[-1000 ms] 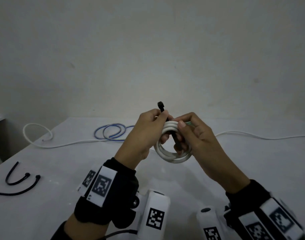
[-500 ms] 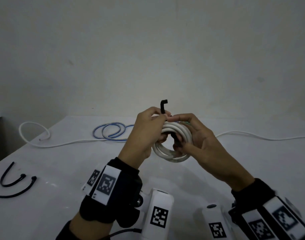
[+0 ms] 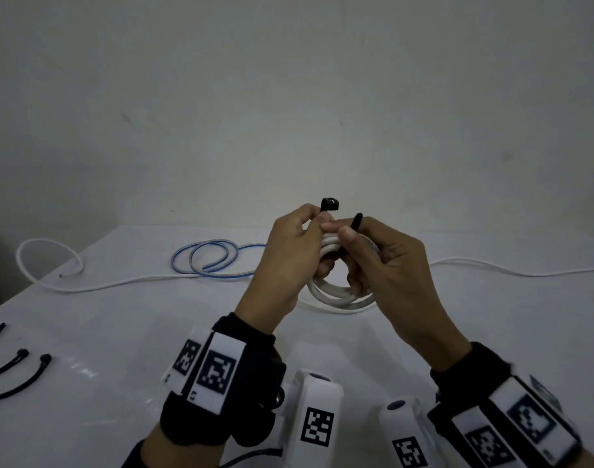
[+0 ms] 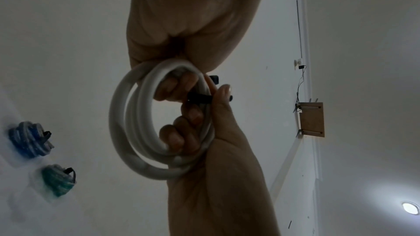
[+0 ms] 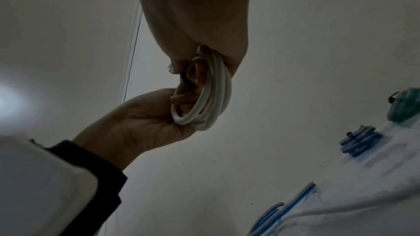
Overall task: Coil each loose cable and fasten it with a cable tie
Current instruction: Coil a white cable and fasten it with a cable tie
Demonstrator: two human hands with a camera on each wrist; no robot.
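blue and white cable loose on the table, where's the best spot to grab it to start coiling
Probably the overlapped loops of the blue-and-white cable, taken from above with fingers through the rings: it lies flat on the table, already curled into rings there, so pinching that bunch keeps the shape.

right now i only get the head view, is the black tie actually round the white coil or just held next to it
observer: it's round it. The left wrist view shows the black tie crossing the inside of the white coil.
operator: any coils finished yet
observer: two. A blue coil and a green coil lie on the table, each with a black tie on it.
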